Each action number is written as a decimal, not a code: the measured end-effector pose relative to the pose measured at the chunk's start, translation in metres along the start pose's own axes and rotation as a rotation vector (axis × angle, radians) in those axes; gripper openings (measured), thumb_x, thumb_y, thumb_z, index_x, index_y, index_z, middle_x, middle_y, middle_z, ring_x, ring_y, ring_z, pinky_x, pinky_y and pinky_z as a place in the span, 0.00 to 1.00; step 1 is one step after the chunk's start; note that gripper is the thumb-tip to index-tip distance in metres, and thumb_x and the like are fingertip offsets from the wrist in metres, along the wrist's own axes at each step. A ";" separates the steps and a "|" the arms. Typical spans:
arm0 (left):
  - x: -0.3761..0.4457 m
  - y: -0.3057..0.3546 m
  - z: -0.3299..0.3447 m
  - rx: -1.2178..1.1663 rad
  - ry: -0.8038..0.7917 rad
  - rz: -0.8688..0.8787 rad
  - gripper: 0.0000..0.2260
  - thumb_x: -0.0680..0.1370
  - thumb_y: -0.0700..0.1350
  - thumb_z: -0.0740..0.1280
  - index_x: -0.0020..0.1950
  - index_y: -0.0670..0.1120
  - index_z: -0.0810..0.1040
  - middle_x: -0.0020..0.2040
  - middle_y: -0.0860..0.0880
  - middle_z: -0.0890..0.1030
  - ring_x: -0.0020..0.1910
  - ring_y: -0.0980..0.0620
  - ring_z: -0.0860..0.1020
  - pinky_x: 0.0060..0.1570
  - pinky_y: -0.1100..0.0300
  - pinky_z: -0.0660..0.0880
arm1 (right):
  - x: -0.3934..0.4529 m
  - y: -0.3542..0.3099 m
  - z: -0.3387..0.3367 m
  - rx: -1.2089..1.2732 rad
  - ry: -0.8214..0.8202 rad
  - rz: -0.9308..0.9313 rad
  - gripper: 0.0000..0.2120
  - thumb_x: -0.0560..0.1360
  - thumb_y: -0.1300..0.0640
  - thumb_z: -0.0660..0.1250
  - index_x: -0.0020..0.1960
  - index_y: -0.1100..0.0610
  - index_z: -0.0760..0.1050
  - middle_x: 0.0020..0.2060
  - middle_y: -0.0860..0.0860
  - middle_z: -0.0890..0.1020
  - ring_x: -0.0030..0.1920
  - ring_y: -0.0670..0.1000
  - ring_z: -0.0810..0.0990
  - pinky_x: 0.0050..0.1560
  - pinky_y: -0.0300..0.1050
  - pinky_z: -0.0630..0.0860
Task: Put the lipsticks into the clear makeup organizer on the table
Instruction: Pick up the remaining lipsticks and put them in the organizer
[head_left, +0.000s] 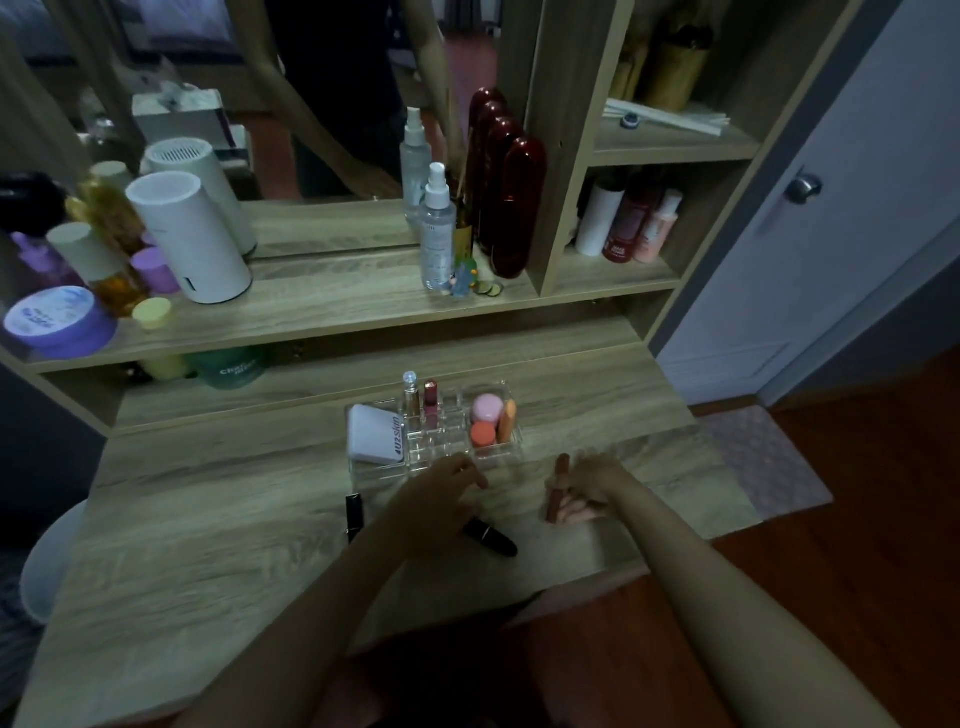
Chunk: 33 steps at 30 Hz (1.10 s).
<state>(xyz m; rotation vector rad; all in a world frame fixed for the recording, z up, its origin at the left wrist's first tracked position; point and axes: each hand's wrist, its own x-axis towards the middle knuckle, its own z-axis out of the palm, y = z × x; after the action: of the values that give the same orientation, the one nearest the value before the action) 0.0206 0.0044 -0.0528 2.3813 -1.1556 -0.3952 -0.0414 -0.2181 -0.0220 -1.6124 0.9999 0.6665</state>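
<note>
The clear makeup organizer (514, 441) stands mid-table. In its back slots two lipsticks stand upright, one silver-capped (411, 395) and one red (430, 402). My right hand (587, 488) is shut on a brown-pink lipstick tube (557, 488), just in front and right of the organizer. Over the organizer's front edge hovers my left hand (441, 499), fingers loosely curled, nothing seen in it. A black lipstick (491, 538) lies on the table under my left wrist. Another black lipstick (355, 517) lies to the left.
The organizer also holds a white compact (375, 434), pink and orange round items (487, 418) and an orange tube. A raised shelf behind carries bottles, a white cylinder (189, 239) and jars. A mirror stands at the back; a door is on the right.
</note>
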 end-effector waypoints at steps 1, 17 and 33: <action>0.001 -0.001 0.000 -0.006 -0.019 -0.005 0.14 0.75 0.46 0.65 0.61 0.48 0.74 0.65 0.49 0.72 0.63 0.51 0.72 0.58 0.59 0.72 | -0.004 -0.001 -0.003 0.059 -0.010 -0.001 0.13 0.78 0.62 0.64 0.36 0.66 0.72 0.23 0.58 0.80 0.17 0.48 0.79 0.20 0.39 0.77; 0.000 -0.004 0.008 0.071 -0.214 -0.006 0.13 0.74 0.47 0.66 0.58 0.48 0.76 0.61 0.48 0.76 0.61 0.50 0.73 0.60 0.55 0.71 | -0.069 -0.083 -0.029 0.506 -0.058 -0.407 0.01 0.77 0.67 0.64 0.48 0.63 0.72 0.27 0.59 0.84 0.24 0.51 0.84 0.25 0.43 0.83; -0.039 -0.036 -0.038 -0.383 0.208 -0.416 0.15 0.70 0.39 0.71 0.57 0.45 0.80 0.54 0.46 0.84 0.49 0.56 0.80 0.44 0.77 0.71 | -0.009 -0.132 0.071 -0.435 0.516 -1.014 0.14 0.73 0.65 0.67 0.57 0.59 0.69 0.43 0.57 0.81 0.45 0.57 0.80 0.39 0.38 0.70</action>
<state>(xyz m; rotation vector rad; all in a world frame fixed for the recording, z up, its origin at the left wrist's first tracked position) 0.0369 0.0653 -0.0370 2.2393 -0.4382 -0.4429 0.0736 -0.1380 0.0306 -2.4357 0.2469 -0.2717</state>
